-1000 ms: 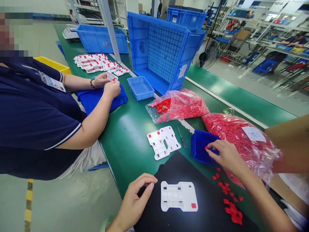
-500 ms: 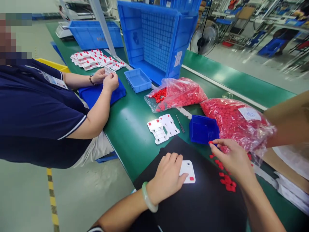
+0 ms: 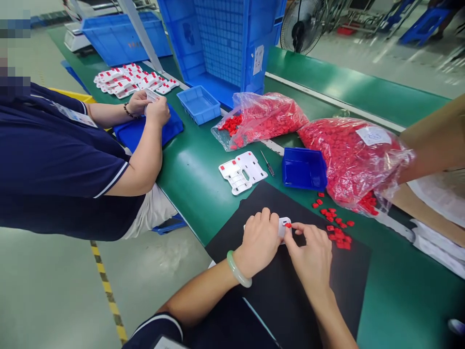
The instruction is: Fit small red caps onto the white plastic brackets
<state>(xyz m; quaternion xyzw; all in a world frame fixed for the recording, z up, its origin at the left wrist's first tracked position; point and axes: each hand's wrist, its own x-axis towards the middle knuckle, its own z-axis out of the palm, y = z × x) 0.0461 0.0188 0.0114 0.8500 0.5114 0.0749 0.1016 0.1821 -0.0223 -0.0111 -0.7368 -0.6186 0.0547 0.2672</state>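
On the black mat [image 3: 250, 211], a white plastic plate [image 3: 283, 227] lies mostly covered by my left hand [image 3: 259, 242], whose fingers curl over it and grip it. My right hand [image 3: 310, 257] pinches a small red plastic piece [image 3: 288, 225] between thumb and forefinger, at the dark slot near the plate's far corner. The fingers hide the plate's near right part. Loose red pieces [image 3: 339, 237] are scattered to the right of my right hand. Beyond the mat lie a white plastic part with red inserts [image 3: 238, 174] and a small screwdriver [image 3: 268, 163].
A dark blue tray [image 3: 304, 169] stands by two clear bags of red pieces [image 3: 345, 155] [image 3: 272, 118]. At the left a co-worker [image 3: 65, 165] handles a white part near a pile of white parts [image 3: 127, 80]. A light blue tray [image 3: 199, 104] and a large blue crate [image 3: 221, 43] stand behind.
My right hand has moved left from beside the dark blue tray to the white plate, carrying the red piece. My left hand stays on the plate. The view has tilted down.
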